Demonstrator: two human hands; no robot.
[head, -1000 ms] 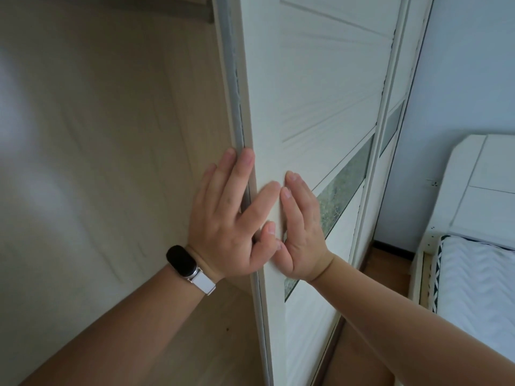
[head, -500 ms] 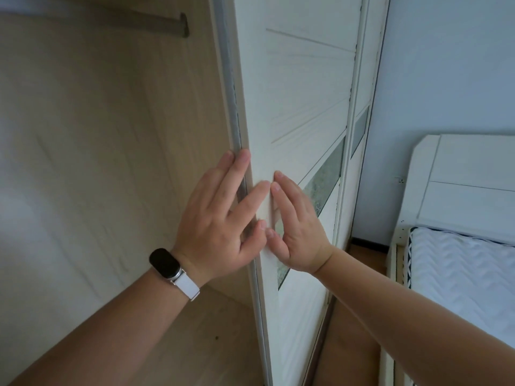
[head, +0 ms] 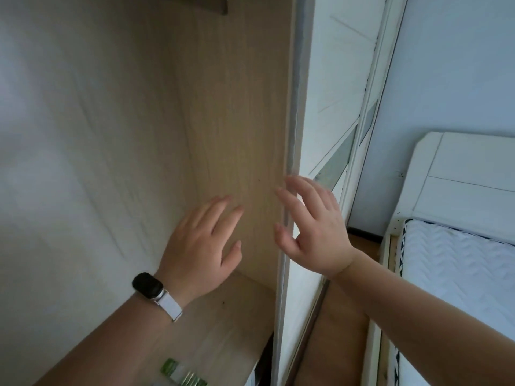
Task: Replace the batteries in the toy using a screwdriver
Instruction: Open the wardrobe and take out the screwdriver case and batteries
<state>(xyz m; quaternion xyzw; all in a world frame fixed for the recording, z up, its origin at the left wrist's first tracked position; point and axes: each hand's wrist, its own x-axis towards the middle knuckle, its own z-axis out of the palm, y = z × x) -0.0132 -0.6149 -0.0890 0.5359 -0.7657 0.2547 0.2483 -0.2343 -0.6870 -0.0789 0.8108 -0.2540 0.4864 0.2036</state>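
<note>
I face an open wardrobe with a pale wooden inside. Its white sliding door [head: 328,112] stands pushed to the right. My left hand [head: 200,243], with a black watch on a white strap at the wrist, hovers inside the opening with fingers spread and holds nothing. My right hand [head: 312,232] is open by the door's edge [head: 289,151], its fingertips close to it; whether they touch I cannot tell. On the wardrobe shelf [head: 228,316], at the bottom of the view, lies a green and white pack [head: 181,376], partly cut off. No toy or screwdriver shows.
A white bed headboard [head: 457,174] and a white quilted mattress [head: 457,274] stand at the right. A strip of wooden floor [head: 342,324] runs between wardrobe and bed. A hanging rail end [head: 211,4] sits at the top of the wardrobe.
The sliding door has moved right and the opening is wider. Both hands have come off the door's edge, the left now inside the wardrobe. The green and white pack has come into view.
</note>
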